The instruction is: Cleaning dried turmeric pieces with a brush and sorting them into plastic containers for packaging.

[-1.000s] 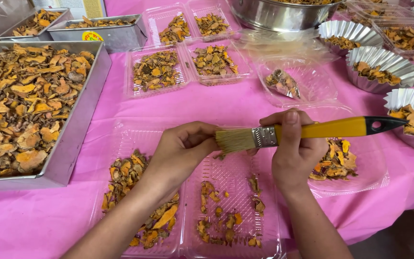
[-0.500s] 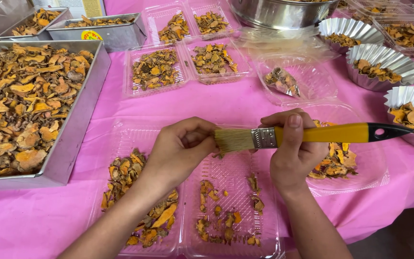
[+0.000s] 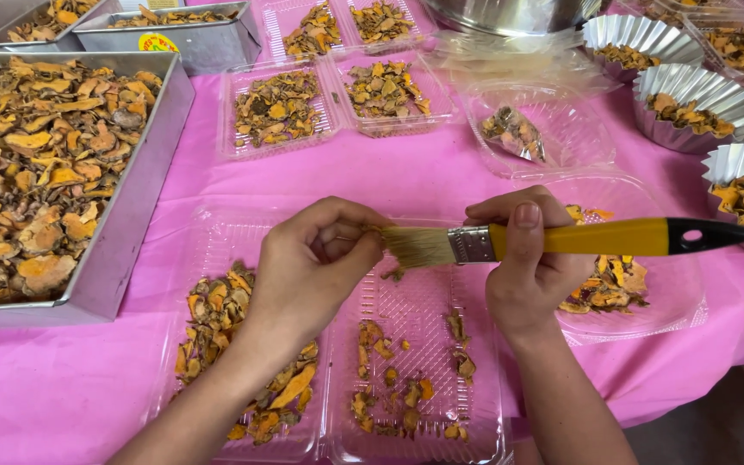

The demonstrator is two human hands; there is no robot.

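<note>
The right hand (image 3: 527, 275) is closed around the yellow-handled paintbrush (image 3: 561, 241), held level above the clear plastic tray (image 3: 441, 293). Its bristles point left into the curled fingers of the left hand (image 3: 316, 267), which pinch their tips.

Brush (image 3: 561, 239): glossy yellow handle with black tip, likely plastic or painted; shiny metal ferrule; pale, coarse bristles. Two-part clamshell tray (image 3: 441, 301) under it: clear thin plastic, ribbed, glossy. Dried slices (image 3: 217, 319): matt, rough, wrinkled, orange-brown. Tablecloth (image 3: 389, 172): pink, smooth, slight sheen, creased; cloth or plastic sheet, can't tell. Large pan (image 3: 144, 189): dull brushed metal, smooth sides. Fluted cups (image 3: 691, 86): bright pleated foil-like metal. Big bowl (image 3: 510, 13): polished steel.
</note>
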